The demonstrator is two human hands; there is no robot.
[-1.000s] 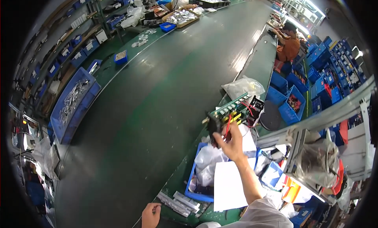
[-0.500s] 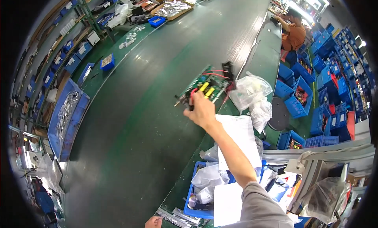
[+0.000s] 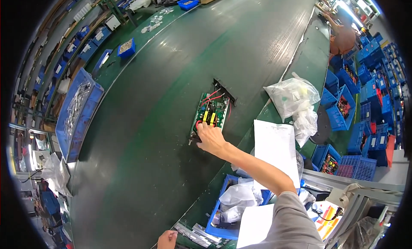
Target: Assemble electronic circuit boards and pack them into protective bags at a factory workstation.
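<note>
My right hand (image 3: 210, 138) reaches out over the dark green surface, its fingers closed on the near end of a green circuit board (image 3: 219, 107). The board carries yellow-wrapped components and red wires. Those wires run to a black end panel (image 3: 225, 91) at its far end. The board appears to rest on the surface, though its underside is hidden. Down at the lower edge, my left hand (image 3: 167, 239) has its fingers curled together; whether anything is in them I cannot make out. Beside it lie several silver metal strips (image 3: 195, 236).
Right of the board sit clear plastic bags (image 3: 294, 96) and a printed sheet (image 3: 274, 141). Under my right forearm is a blue bin (image 3: 213, 225) of bagged parts. A long blue bin (image 3: 96, 94) of metal pieces stands left. At far right a person (image 3: 343, 38) works near stacked blue crates.
The circuit board has come nearer and turned more upright in the view, with my right hand still on its near end. My left hand stays by the metal strips. The view has shifted.
</note>
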